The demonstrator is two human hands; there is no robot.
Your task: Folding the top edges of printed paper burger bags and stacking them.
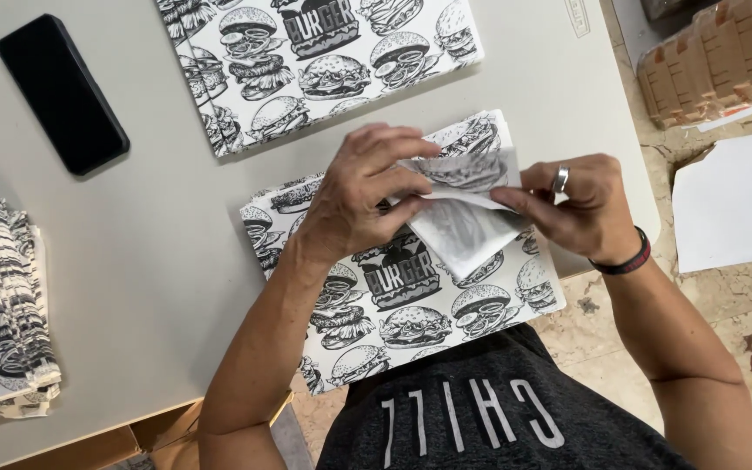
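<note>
A square sheet of white paper printed with black burger drawings [411, 296] lies on the grey table [158, 235] in front of me. Its far corner [463, 218] is folded back toward the middle, showing the paler underside. My left hand [367, 196] presses and pinches this folded flap from the left. My right hand [580, 204], with a ring and a dark wristband, pinches the flap's right edge. Both hands hold the same fold just above the sheet.
A stack of flat printed sheets [324, 61] lies at the far side. A pile of folded printed papers [2, 296] sits at the left edge. A black phone [61, 91] lies far left. Cardboard pieces [715, 61] and a white sheet [733, 200] are on the floor at right.
</note>
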